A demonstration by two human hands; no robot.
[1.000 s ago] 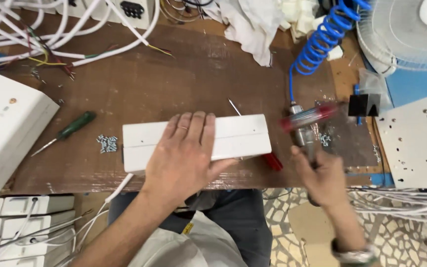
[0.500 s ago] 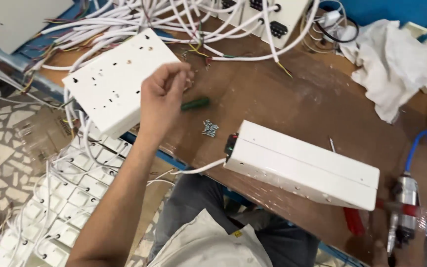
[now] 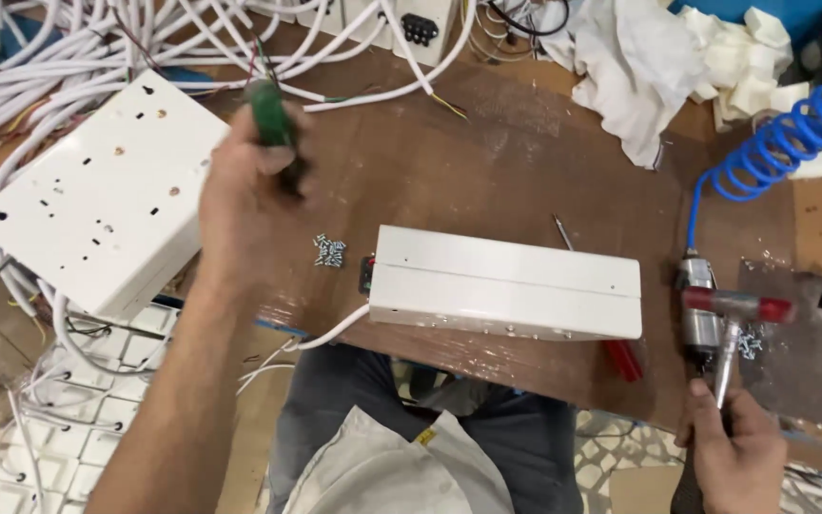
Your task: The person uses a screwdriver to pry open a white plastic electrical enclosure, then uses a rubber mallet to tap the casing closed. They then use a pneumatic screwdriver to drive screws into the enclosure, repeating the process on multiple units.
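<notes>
A scuffed brown wooden workbench lies under me, its far edge buried in white cables. My left hand is raised above it, fingers closed round a green-handled screwdriver, blurred. Just right of that hand lies a small heap of screws, and beside them the long white box, flat at the bench's near edge with a white cord leaving its left end. Left of my hand sits a white panel with holes. My right hand, low at the bench's right edge, grips the handle of a small red-headed hammer, just beside a metal air tool on a blue coiled hose. White rags lie beyond.
</notes>
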